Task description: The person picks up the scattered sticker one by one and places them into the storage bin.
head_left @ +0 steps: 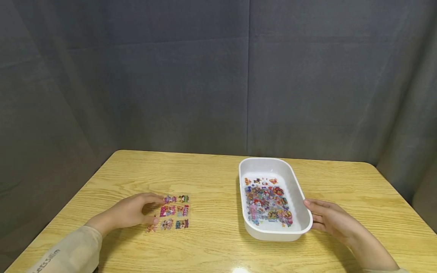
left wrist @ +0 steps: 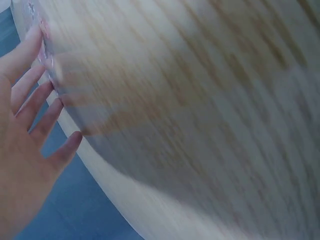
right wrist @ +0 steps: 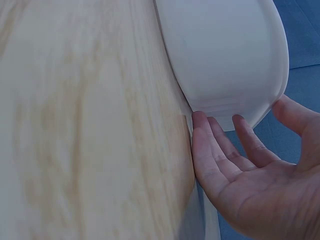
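A clear sheet of colourful cartoon stickers (head_left: 175,211) lies flat on the left part of the table. My left hand (head_left: 131,210) reaches over its left side, thumb and fingers spread, the fingertips touching or very near it. Part of the sheet is hidden under that hand. To the right stands a white rounded tray (head_left: 273,236) with several overlapping stickers (head_left: 268,203) on its bottom. My right hand (head_left: 336,220) touches the tray's right end: the thumb meets the rim, and the loosely extended fingers rest against the outer wall.
Both things stand on a light wood-grain table (head_left: 211,189) with rounded corners. A dark grey curtain (head_left: 184,94) hangs behind it and along the sides. Bare wood separates the sticker sheet from the tray.
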Demonstrator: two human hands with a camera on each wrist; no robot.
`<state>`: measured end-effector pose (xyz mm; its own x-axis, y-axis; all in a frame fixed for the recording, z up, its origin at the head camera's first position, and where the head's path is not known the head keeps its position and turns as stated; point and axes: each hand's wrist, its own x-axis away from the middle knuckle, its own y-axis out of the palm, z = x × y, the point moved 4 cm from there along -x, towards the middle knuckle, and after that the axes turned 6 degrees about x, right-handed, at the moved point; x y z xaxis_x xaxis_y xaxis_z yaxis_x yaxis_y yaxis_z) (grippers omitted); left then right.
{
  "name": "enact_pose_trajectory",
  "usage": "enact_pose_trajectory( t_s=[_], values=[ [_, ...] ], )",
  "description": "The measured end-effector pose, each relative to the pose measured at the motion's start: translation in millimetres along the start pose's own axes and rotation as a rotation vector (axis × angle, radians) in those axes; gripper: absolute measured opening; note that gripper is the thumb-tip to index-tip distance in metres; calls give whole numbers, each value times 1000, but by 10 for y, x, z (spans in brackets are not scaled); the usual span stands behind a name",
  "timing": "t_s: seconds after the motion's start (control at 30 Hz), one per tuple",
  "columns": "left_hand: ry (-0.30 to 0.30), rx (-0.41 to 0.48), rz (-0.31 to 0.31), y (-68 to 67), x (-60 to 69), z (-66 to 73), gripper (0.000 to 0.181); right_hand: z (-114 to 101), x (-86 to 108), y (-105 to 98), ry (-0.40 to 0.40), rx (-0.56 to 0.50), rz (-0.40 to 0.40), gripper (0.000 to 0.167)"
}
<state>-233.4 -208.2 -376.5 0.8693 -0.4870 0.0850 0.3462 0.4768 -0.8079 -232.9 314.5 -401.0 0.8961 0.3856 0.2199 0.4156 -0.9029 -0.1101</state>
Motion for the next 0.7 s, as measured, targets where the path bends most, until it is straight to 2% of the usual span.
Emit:
enact_pose_trajectory(
  t_s=[0.17, 0.3, 0.5, 0.7],
  values=[
    [24, 48, -46, -8, 12, -7, 75, 3, -1, -3, 8, 7, 5, 68],
    [34, 27, -39, -9, 8, -10, 75, 4, 0, 0, 9, 5, 5, 68],
    [-6, -14, 17, 3, -1, -18, 66, -1, 1, 6, -4, 8, 0, 66],
    [-53, -99, 112, -4, -28, -27, 50, -5, 5, 5, -11, 5, -9, 64]
  ],
)
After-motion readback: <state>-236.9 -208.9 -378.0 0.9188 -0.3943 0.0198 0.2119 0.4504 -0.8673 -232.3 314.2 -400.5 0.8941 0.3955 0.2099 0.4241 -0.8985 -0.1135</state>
